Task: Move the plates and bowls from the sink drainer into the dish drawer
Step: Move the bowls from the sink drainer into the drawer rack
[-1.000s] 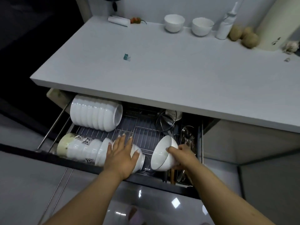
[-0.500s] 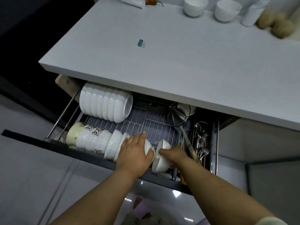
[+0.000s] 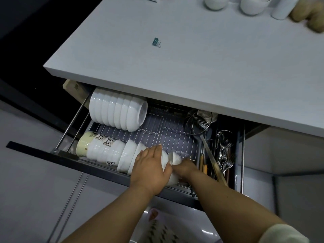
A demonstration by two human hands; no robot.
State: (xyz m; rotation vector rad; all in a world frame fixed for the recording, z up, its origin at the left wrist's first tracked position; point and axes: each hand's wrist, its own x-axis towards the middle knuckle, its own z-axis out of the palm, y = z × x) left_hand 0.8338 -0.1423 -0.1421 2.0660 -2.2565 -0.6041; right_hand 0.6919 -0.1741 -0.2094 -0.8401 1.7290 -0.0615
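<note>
White bowl [image 3: 173, 157] at six o'clock of wire dish drawer [image 3: 168, 130], curled right hand [image 3: 184, 168] gripping it, left hand [image 3: 151, 166] flat, fingers together, on front bowl row [image 3: 112, 151].

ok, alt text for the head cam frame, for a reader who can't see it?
Seen from above, a left hand rests on the end of a front row of nested bowls lying sideways in an open dish drawer, while the right hand presses a white bowl against that row. A second bowl row, a wire skimmer and cutlery also sit inside, under a white countertop.
</note>
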